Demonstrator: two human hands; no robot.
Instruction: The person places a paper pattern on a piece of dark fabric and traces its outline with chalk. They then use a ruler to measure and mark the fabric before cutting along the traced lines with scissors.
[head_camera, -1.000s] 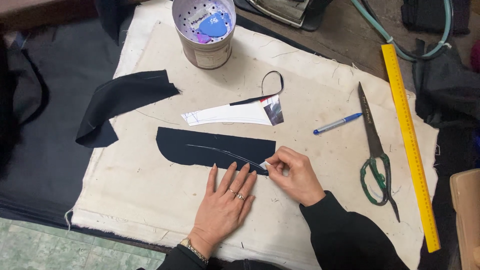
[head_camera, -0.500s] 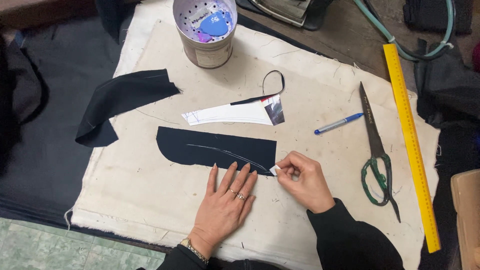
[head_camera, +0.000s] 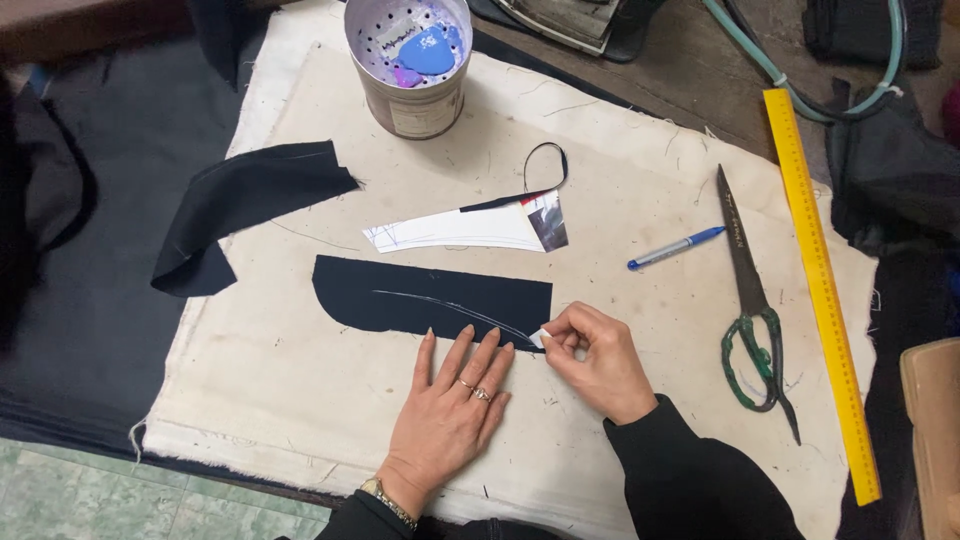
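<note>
Head view shows the left hand (head_camera: 450, 415) lying flat, fingers spread, at the lower centre of the frame, its fingertips pinning the lower edge of a dark fabric piece (head_camera: 430, 297) that lies on a cream cloth (head_camera: 280, 400) spread over the table. The right hand (head_camera: 595, 360), just to the right, pinches a small white chalk (head_camera: 540, 338) between thumb and fingertips, its tip touching the lower right corner of the fabric. A curved white chalk line (head_camera: 455, 310) runs from the middle of the piece down to the chalk, so, by my judgement, that curve is drawn up to the edge; the fabric's other edges carry no marks that I can make out, and it is uncut along the line.

Above the fabric lies a white paper pattern (head_camera: 465, 230). A second dark scrap (head_camera: 240, 205) sits at the left, a tin (head_camera: 410, 65) holding blue chalk at the top. A blue pen (head_camera: 675, 248), scissors (head_camera: 752, 310) and a yellow ruler (head_camera: 820, 280) lie at the right, untouched.
</note>
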